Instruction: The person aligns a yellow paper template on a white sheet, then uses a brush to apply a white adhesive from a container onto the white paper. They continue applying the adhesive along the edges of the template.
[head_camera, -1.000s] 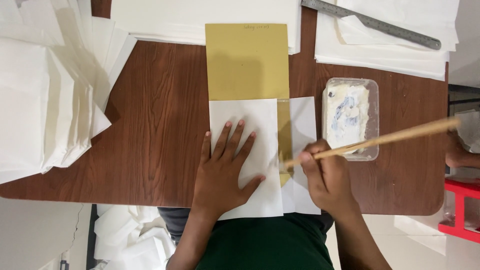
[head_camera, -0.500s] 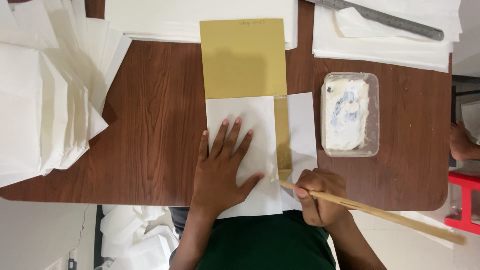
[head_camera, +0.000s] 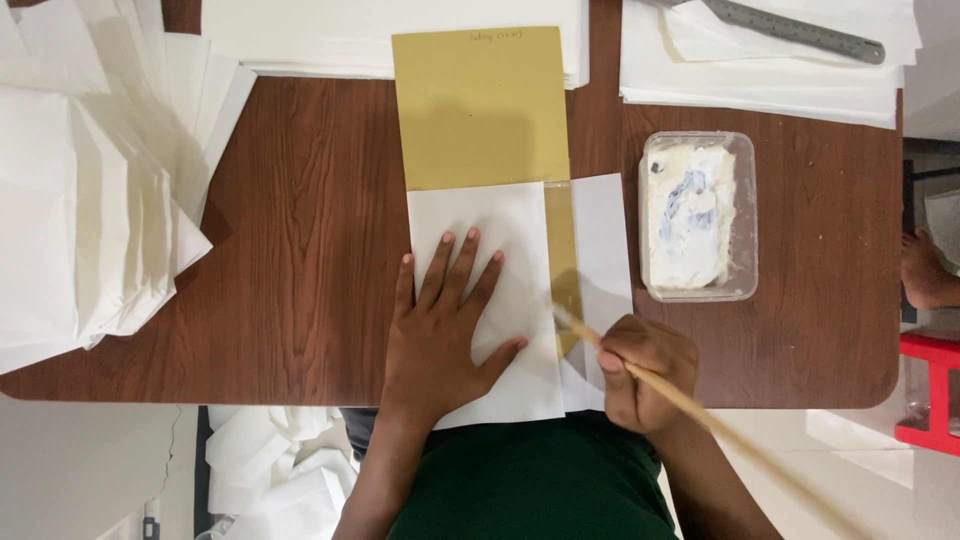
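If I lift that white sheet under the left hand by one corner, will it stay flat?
Probably not: the sheet looks thin, so it would likely droop. It seems light, liable to slide once the left hand lifts.

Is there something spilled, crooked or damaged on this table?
Nothing is spilled or torn. The clear container is smeared inside with white paste. The stacks of white sheets at the left are fanned out unevenly. The left hand lies flat on the white paper.
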